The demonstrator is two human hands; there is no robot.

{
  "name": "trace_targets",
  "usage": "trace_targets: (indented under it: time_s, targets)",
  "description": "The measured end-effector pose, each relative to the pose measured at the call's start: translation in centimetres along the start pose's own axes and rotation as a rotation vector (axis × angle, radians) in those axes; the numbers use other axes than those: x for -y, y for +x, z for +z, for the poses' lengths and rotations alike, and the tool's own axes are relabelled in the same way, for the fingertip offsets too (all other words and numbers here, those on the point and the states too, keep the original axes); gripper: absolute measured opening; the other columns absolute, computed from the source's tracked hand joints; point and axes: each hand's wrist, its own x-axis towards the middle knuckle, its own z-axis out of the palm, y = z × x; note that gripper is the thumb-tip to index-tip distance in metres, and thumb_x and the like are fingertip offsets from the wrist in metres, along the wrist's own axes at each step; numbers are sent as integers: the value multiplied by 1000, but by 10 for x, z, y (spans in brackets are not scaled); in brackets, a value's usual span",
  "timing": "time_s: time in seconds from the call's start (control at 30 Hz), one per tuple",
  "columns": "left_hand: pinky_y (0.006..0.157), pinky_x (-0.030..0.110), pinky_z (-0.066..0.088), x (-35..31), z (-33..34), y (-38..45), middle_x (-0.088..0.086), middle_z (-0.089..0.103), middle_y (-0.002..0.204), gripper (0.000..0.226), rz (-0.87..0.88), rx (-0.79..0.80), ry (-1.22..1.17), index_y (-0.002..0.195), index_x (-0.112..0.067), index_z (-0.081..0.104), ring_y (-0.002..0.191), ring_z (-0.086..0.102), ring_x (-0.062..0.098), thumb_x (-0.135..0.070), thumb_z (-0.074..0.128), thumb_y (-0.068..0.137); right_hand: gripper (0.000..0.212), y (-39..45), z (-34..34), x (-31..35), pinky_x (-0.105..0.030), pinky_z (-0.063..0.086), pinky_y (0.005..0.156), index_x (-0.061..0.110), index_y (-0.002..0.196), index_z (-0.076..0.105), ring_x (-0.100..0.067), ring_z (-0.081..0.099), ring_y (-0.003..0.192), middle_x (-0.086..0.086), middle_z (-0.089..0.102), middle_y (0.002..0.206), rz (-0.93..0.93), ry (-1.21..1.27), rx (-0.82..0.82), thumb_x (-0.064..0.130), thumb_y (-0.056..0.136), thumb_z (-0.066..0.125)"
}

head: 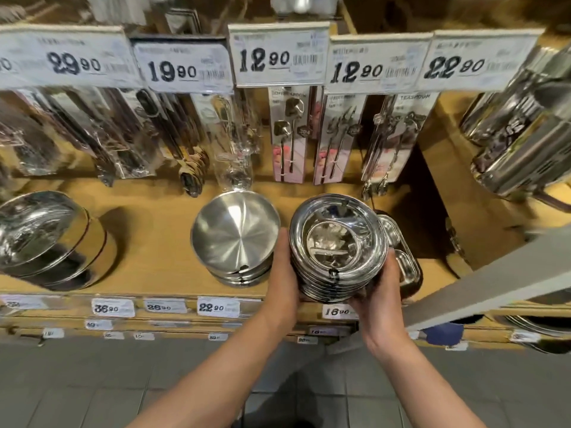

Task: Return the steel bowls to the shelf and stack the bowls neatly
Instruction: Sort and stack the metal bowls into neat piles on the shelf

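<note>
A stack of several shiny steel bowls (338, 242) is held between both hands at the front of the wooden shelf (154, 242). My left hand (282, 270) lies flat against the stack's left side. My right hand (381, 282) cups its right side and underside, fingers curled around the rims. A second stack of brushed steel bowls (234, 236) stands on the shelf just left of my left hand, its top bowl slightly tilted.
Steel trays (404, 257) sit right behind the held stack. A large steel pot with lid (46, 239) stands at the left. Packaged cutlery (290, 134) hangs above under price tags. Steel containers (522, 134) fill the right side. Grey tiled floor lies below.
</note>
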Motion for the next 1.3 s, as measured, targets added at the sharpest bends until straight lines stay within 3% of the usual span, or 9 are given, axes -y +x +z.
trace_targets:
  time_s: [0.1,0.2,0.33,0.5,0.67,0.9,1.07,1.2,1.3]
  targets:
    - [90,21,56,-4,2,8,-3,74,124,58,-8,-19,-67,116,-35,77,118,67,8,-58,25,106,38,7,6,3,-55,44,112,52,124,63,-14,56,134,15,68,134,-1,40,-22,61,105,32]
    - [108,39,47,-3,0,8,1,72,128,54,-8,-46,-93,125,-26,73,124,64,13,-52,29,108,39,8,9,7,-57,44,112,51,125,63,-15,57,130,13,68,134,12,31,-34,64,103,33]
    - [104,36,44,6,-2,-19,-26,73,116,44,-7,-104,-16,110,-46,76,104,64,-15,-44,32,110,30,-2,-2,11,-51,44,110,67,108,64,-8,52,131,25,64,133,19,-48,-23,69,100,36]
    - [116,46,42,6,-1,-39,-23,61,139,38,11,-90,97,143,-40,54,129,54,-3,-37,37,109,35,-11,-8,8,-54,51,105,47,137,59,-11,51,136,18,57,145,-11,-34,-41,53,106,44]
    - [104,41,53,2,5,-26,-17,73,120,34,-20,-126,-8,132,-32,63,109,67,-4,-31,39,108,27,5,5,17,-50,56,98,55,111,68,-5,58,124,23,67,126,11,-26,-18,48,107,43]
    - [101,37,52,-4,6,-7,-16,75,114,35,-56,-154,9,122,-33,69,102,68,-6,-34,37,109,39,22,11,19,-54,52,103,37,141,57,-10,54,131,12,60,142,24,-38,-35,50,107,42]
    - [114,43,43,-9,0,-17,-12,70,130,36,-95,-153,142,134,-29,64,123,61,7,-32,40,108,39,18,9,14,-55,50,106,41,140,56,-8,52,132,13,57,145,25,-61,-47,53,105,42]
    - [85,26,55,-14,-32,-44,-15,77,92,34,-233,-100,297,91,-35,82,92,71,3,-27,51,104,38,-7,-4,-1,-52,54,103,35,141,55,-7,52,128,6,52,150,70,-116,-61,47,106,45]
    - [91,31,59,-29,-71,-70,1,79,104,23,-294,-141,384,97,-16,80,103,72,15,-19,58,102,32,-30,-9,-19,-42,58,95,28,136,56,-9,57,123,-1,56,146,125,-210,-1,39,108,45]
